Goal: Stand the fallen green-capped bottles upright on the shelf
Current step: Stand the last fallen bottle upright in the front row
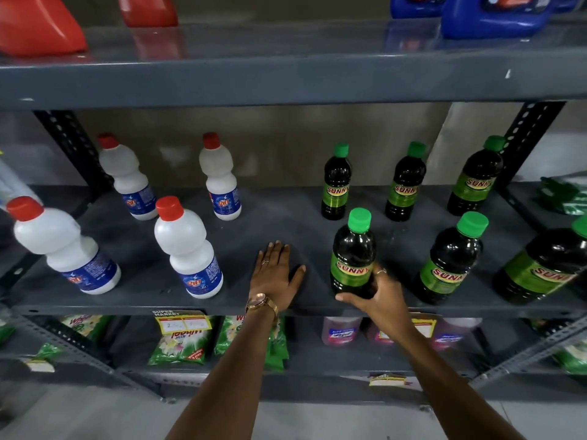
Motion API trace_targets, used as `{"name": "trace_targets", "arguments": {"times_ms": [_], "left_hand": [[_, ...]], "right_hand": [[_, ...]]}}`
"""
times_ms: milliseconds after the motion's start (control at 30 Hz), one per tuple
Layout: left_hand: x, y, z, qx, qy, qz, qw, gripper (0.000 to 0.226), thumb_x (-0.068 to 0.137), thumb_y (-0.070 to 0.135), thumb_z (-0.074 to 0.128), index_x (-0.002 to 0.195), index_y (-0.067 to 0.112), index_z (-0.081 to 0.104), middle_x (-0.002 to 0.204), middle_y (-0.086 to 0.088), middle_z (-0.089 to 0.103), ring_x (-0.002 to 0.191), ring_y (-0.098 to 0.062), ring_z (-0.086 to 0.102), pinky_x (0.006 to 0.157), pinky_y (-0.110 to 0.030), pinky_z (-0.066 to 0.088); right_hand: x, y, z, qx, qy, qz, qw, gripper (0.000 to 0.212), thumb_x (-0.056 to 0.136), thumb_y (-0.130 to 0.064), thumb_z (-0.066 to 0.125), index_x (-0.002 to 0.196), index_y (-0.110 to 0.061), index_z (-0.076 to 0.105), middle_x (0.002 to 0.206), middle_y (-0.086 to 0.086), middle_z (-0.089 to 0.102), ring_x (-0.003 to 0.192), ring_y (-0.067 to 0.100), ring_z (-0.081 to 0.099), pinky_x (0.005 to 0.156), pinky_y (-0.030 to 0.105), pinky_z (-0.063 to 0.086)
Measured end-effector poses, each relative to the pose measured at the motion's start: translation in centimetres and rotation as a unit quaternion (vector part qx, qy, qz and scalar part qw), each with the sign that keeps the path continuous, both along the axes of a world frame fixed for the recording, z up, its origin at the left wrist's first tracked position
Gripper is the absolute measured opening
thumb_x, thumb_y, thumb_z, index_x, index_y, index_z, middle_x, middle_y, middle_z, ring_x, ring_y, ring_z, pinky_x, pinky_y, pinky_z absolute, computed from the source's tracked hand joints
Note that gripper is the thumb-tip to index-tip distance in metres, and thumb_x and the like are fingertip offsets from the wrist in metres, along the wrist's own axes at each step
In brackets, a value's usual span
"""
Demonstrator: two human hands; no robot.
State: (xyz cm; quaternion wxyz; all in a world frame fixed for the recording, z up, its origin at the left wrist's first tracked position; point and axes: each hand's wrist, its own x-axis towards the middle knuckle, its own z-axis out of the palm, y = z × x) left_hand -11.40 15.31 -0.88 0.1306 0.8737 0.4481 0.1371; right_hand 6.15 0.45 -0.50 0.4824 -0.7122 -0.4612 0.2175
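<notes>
Several dark bottles with green caps and green labels stand upright on the right half of the grey shelf (273, 217). My right hand (379, 298) wraps around the base of the front-left green-capped bottle (352, 249), which stands upright near the shelf's front edge. Another green-capped bottle (451, 260) stands to its right, and a third (540, 268) sits at the frame's right edge. Three more (336, 182) (405, 182) (475, 177) stand in the back row. My left hand (274, 276) lies flat, palm down, on the bare shelf, fingers spread, holding nothing.
White bottles with red caps (187, 249) stand on the left half of the same shelf. Red (35, 27) and blue (495, 14) jugs sit on the shelf above. Green detergent packets (181, 341) and pink bottles (341, 330) fill the shelf below. Perforated uprights (527, 138) frame the bay.
</notes>
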Motion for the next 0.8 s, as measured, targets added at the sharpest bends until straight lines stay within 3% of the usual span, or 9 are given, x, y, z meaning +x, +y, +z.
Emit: {"name": "trace_targets", "arguments": {"times_ms": [100, 167, 233, 367, 500, 600, 800], "left_hand": [[0.0, 0.1, 0.0, 0.005, 0.001, -0.003, 1.0, 0.067, 0.095, 0.05, 0.032, 0.148, 0.011, 0.018, 0.159, -0.009, 0.014, 0.147, -0.02, 0.005, 0.119, -0.035, -0.002], [-0.1, 0.2, 0.0, 0.004, -0.003, -0.003, 1.0, 0.067, 0.095, 0.049, 0.033, 0.148, 0.011, 0.019, 0.159, -0.009, 0.015, 0.146, -0.021, 0.006, 0.119, -0.036, -0.001], [-0.1, 0.2, 0.0, 0.003, -0.003, -0.004, 1.0, 0.067, 0.095, 0.049, 0.034, 0.147, 0.011, 0.019, 0.158, -0.009, 0.016, 0.146, -0.021, 0.007, 0.119, -0.036, 0.0], [0.0, 0.1, 0.0, 0.0, -0.001, -0.005, 1.0, 0.067, 0.095, 0.05, 0.034, 0.148, 0.011, 0.018, 0.158, -0.009, 0.016, 0.146, -0.021, 0.007, 0.119, -0.036, 0.0], [-0.1, 0.2, -0.1, 0.0, 0.0, -0.003, 1.0, 0.067, 0.095, 0.05, 0.033, 0.148, 0.012, 0.017, 0.159, -0.008, 0.014, 0.147, -0.021, 0.006, 0.119, -0.035, -0.001], [0.0, 0.2, -0.3, 0.004, 0.002, -0.001, 1.0, 0.067, 0.095, 0.051, 0.032, 0.148, 0.013, 0.017, 0.159, -0.007, 0.014, 0.146, -0.02, 0.005, 0.119, -0.035, -0.001], [0.1, -0.5, 0.1, 0.001, -0.018, 0.012, 1.0, 0.062, 0.095, 0.047, 0.037, 0.146, 0.013, 0.025, 0.158, -0.007, 0.02, 0.146, -0.02, 0.009, 0.12, -0.035, 0.003]], "right_hand": [[-0.2, -1.3, -0.5, -0.024, -0.02, 0.016, 0.999, 0.071, 0.056, -0.039, 0.089, 0.116, -0.024, 0.055, 0.099, -0.024, 0.061, 0.088, -0.015, 0.058, 0.073, -0.003, 0.038], [0.0, -1.6, -0.7, -0.038, -0.045, 0.03, 0.998, 0.076, 0.059, -0.032, 0.09, 0.123, -0.014, 0.054, 0.103, -0.013, 0.061, 0.093, -0.004, 0.056, 0.074, -0.005, 0.034], [0.0, -1.7, -0.6, -0.044, -0.058, 0.037, 0.997, 0.077, 0.061, -0.031, 0.089, 0.126, -0.011, 0.053, 0.11, -0.005, 0.063, 0.101, 0.006, 0.055, 0.079, -0.002, 0.034], [-0.4, -1.5, -0.1, -0.038, -0.077, 0.03, 0.996, 0.078, 0.059, -0.033, 0.089, 0.124, -0.008, 0.055, 0.112, 0.002, 0.067, 0.1, 0.006, 0.055, 0.08, 0.006, 0.037], [-0.4, -1.4, -0.1, -0.044, -0.081, 0.027, 0.995, 0.078, 0.056, -0.039, 0.089, 0.12, -0.008, 0.056, 0.105, 0.001, 0.068, 0.094, 0.006, 0.056, 0.072, -0.003, 0.035], [-0.6, -1.4, -0.3, -0.046, -0.067, 0.018, 0.997, 0.077, 0.055, -0.044, 0.088, 0.118, -0.012, 0.055, 0.096, -0.013, 0.06, 0.088, 0.002, 0.054, 0.069, -0.004, 0.036], [-0.5, -1.4, -0.7, -0.03, -0.068, 0.026, 0.997, 0.078, 0.058, -0.044, 0.086, 0.123, -0.014, 0.053, 0.101, -0.013, 0.059, 0.097, 0.006, 0.055, 0.076, 0.0, 0.035]]}}
